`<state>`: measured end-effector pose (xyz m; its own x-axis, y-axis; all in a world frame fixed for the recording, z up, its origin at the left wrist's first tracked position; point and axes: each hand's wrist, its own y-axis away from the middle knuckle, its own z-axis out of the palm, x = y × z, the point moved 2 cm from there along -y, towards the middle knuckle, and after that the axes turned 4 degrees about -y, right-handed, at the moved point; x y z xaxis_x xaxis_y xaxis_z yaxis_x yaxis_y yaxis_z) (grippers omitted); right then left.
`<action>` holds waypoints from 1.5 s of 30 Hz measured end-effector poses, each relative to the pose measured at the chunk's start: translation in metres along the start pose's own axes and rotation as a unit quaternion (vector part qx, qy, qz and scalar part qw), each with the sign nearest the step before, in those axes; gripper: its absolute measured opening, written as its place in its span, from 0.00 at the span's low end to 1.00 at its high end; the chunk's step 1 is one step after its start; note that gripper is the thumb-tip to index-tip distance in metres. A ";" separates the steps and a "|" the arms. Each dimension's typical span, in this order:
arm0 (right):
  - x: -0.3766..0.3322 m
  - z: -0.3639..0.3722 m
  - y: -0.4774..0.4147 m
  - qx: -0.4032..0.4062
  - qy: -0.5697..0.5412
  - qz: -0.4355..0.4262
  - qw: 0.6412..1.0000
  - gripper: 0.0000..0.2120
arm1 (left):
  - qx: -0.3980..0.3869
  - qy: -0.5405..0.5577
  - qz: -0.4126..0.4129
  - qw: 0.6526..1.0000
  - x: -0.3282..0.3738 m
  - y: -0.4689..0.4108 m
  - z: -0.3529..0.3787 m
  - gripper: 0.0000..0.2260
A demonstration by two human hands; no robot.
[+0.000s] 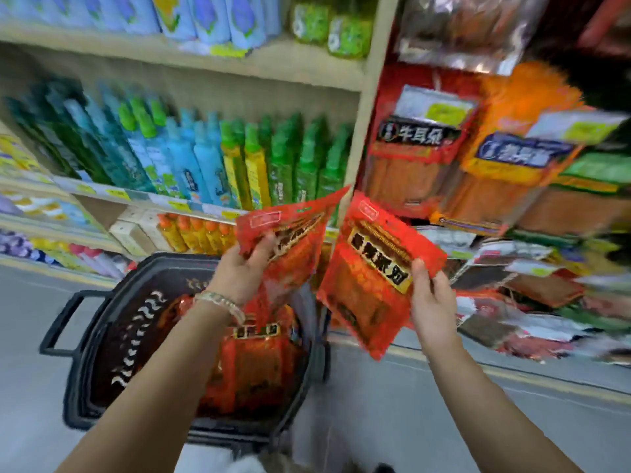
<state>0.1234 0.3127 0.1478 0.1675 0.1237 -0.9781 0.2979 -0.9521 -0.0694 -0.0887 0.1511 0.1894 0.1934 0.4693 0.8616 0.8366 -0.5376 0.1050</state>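
Now our left hand [246, 269] grips one red packet [293, 244] and our right hand [433, 303] a second packet [367, 271] by the near black basket [75, 387], where thin edge holds may make us drop either onto the floor [409, 421].

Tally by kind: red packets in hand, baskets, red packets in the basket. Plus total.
Red packets held: 2, left packet in left hand, right packet in right hand
Basket: 1
Packets inside it: at least 1, red; pile too blurred to count further
Total: at least 4
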 end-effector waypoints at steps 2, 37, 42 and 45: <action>-0.015 -0.049 -0.019 0.017 0.010 -0.044 0.999 0.10 | 0.011 -0.003 0.035 0.999 0.039 0.010 0.027 0.13; -0.281 -0.346 -0.318 0.180 -0.225 -0.235 0.928 0.05 | -0.140 0.272 0.363 0.880 0.463 -0.030 0.208 0.07; -0.281 -0.347 -0.335 0.176 -0.186 -0.203 0.945 0.06 | -0.154 0.275 0.355 0.880 0.470 -0.032 0.219 0.10; -0.279 -0.346 -0.346 0.190 -0.157 -0.213 0.946 0.06 | -0.154 0.272 0.334 0.889 0.473 -0.035 0.224 0.12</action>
<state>0.2984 0.7045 0.5124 -0.1975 0.4857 -0.8516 -0.0932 -0.8740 -0.4769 0.0884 0.5492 0.4823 0.2481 -0.3895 0.8870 0.4317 -0.7752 -0.4611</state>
